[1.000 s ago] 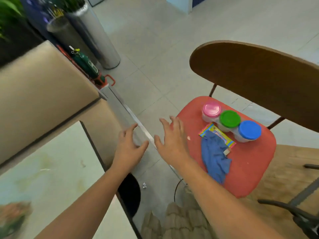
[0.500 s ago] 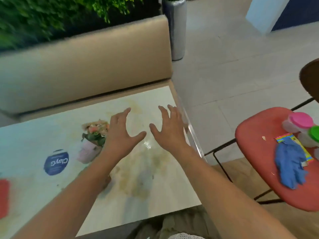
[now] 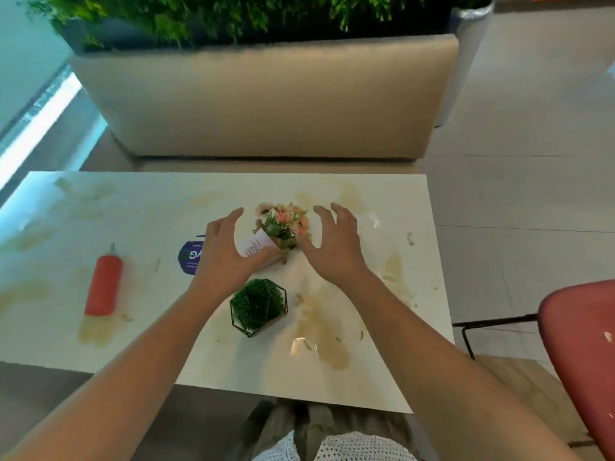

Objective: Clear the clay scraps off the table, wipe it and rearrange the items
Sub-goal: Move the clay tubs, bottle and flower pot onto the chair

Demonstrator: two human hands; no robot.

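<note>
A white table carries tan smears and small clay scraps. At its middle a small white pot of pink flowers leans over. My left hand is at the pot's left side, fingers straight, thumb along the pot's lower edge. My right hand hovers just right of the flowers with fingers spread and holds nothing. A green plant in a black hexagonal wire frame stands between my forearms. A red squeeze bottle lies at the left. A purple round label shows beside my left hand.
A beige sofa runs along the table's far side, with green hedge plants behind it. A red chair seat stands at the right of the table. Tiled floor lies between them.
My view has swung left from the red chair to the table. Both hands moved from over the chair and floor to either side of the flower pot.
</note>
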